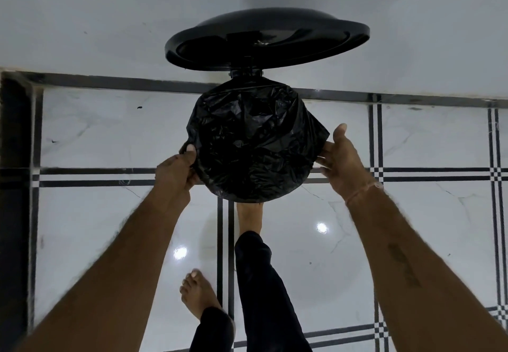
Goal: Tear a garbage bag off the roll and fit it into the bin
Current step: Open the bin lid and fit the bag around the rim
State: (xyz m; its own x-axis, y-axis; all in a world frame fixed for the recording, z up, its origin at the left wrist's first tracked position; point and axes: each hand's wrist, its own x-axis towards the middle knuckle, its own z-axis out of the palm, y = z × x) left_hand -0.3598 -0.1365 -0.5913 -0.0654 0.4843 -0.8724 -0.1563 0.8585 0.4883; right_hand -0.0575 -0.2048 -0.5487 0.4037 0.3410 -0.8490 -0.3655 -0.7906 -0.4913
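Observation:
A black garbage bag (251, 142) covers the round mouth of the bin, crumpled down inside it and folded over the rim all round. The bin's black lid (266, 39) stands raised behind it on its hinge. My left hand (176, 171) pinches the bag's edge against the left side of the rim. My right hand (342, 159) is at the right side, fingers spread, its fingertips touching a loose flap of the bag there. The bin's body is hidden under the bag. No roll is in view.
The bin stands on white marble floor tiles (412, 228) with black lines, close to a white wall (82, 22). One bare foot (248, 214) reaches under the bin's front edge; the other foot (198, 294) rests on the floor nearer me. A dark strip (13, 186) runs down the left.

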